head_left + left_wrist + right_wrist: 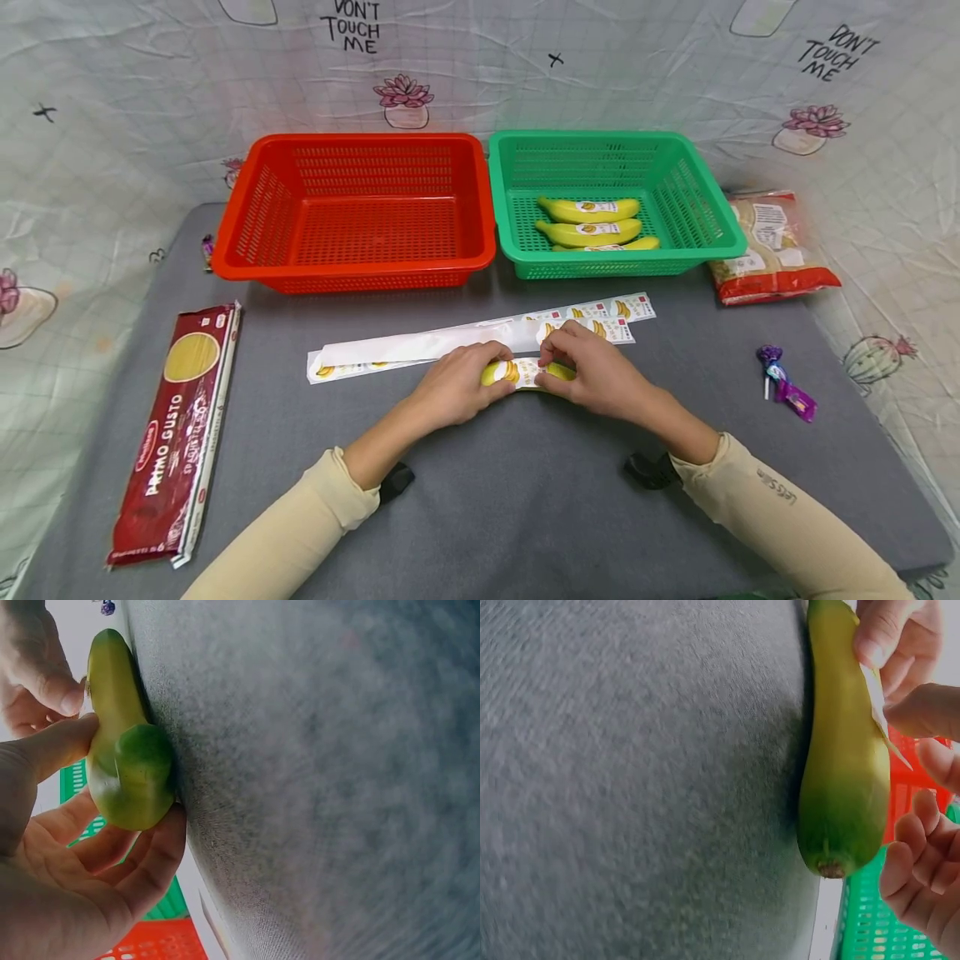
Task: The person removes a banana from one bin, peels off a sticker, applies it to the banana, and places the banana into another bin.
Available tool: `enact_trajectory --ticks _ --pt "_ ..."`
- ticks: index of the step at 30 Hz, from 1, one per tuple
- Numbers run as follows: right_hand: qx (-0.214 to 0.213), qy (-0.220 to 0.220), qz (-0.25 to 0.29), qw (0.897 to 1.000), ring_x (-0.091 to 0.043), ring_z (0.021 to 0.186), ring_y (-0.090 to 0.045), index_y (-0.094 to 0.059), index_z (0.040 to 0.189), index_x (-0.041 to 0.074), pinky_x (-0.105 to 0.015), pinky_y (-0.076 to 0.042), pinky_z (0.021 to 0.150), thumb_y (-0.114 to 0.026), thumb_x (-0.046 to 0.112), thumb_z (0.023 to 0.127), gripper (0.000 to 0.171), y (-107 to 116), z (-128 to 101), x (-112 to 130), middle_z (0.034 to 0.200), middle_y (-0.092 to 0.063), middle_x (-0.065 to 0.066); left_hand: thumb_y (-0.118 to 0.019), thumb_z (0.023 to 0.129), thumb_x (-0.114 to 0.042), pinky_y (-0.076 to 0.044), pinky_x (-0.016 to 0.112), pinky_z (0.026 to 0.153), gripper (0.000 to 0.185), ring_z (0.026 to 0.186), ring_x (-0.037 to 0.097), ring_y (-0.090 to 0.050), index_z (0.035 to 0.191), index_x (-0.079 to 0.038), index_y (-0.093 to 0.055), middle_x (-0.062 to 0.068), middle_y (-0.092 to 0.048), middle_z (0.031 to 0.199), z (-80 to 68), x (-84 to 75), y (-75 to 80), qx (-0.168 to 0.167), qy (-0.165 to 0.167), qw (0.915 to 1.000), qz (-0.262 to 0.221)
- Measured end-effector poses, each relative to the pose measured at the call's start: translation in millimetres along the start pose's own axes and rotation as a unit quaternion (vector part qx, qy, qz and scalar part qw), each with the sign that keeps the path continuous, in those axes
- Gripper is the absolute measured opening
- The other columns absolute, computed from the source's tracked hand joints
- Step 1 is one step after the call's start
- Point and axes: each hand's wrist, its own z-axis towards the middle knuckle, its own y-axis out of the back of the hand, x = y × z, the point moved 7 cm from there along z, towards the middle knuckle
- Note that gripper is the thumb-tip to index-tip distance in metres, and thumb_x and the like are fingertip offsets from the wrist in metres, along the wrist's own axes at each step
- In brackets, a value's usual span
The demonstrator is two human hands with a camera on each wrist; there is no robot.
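Observation:
A yellow-green banana (492, 373) (112, 682) (840, 787) lies on the grey table mat (525, 492), near the middle. My left hand (471, 379) (133, 772) grips its left end, thumb on one side and fingers curled under the other. My right hand (558, 368) (881, 682) is at the other end and pinches a white banana sticker (527, 371) (877, 694) against the peel with thumb and forefinger. Just beyond the hands lie long sticker strips (480, 337).
At the back stand an empty red basket (247, 242) and a green basket (720, 225) holding three labelled bananas (588, 222). A red spaghetti pack (176, 433) lies left, a food bag (772, 246) back right, and wrapped lollipops (783, 387) right.

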Motion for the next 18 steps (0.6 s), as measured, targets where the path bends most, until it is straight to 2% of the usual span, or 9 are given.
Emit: enact_trajectory --ticks 3,6,10,18 --pt "0.008 0.014 -0.01 1.0 -0.016 0.087 -0.053 -0.068 0.096 0.019 -0.033 -0.045 0.077 -0.082 0.025 0.086 0.018 -3 0 4 0.097 -0.06 -0.003 -0.076 0.092 -0.029 -0.051 0.043 0.088 0.029 0.097 0.02 -0.065 0.117 -0.016 -0.068 0.0 -0.072 0.111 -0.2 -0.1 -0.2 -0.001 0.0 1.0 0.004" --pt "0.016 0.004 -0.014 1.0 -0.015 0.088 -0.052 -0.069 0.1 0.02 -0.034 -0.045 0.077 -0.082 0.028 0.086 0.02 -4 0 0 0.098 -0.061 -0.003 -0.076 0.092 -0.029 -0.051 0.042 0.088 0.029 0.096 0.02 -0.064 0.117 -0.016 -0.068 0.0 -0.072 0.111 0.1 0.2 -0.6 -0.001 0.0 1.0 0.004" --pt "0.024 -0.015 -0.014 0.999 -0.014 0.084 -0.053 -0.069 0.101 0.02 -0.032 -0.045 0.075 -0.082 0.033 0.087 0.024 -4 -2 -7 0.093 -0.059 -0.001 -0.077 0.092 -0.029 -0.05 0.041 0.087 0.028 0.093 0.019 -0.063 0.116 -0.016 -0.07 0.0 -0.072 0.108 0.5 0.9 -0.5 0.0 0.004 1.0 -0.004" --pt "0.042 -0.001 -0.013 0.999 -0.01 0.078 -0.049 -0.068 0.102 0.019 -0.028 -0.041 0.07 -0.079 0.035 0.089 0.024 -5 -3 -10 0.083 -0.053 0.004 -0.078 0.091 -0.029 -0.048 0.037 0.084 0.027 0.086 0.016 -0.059 0.115 -0.017 -0.073 -0.002 -0.072 0.105 0.6 5.6 0.1 0.002 0.026 0.9995 -0.017"
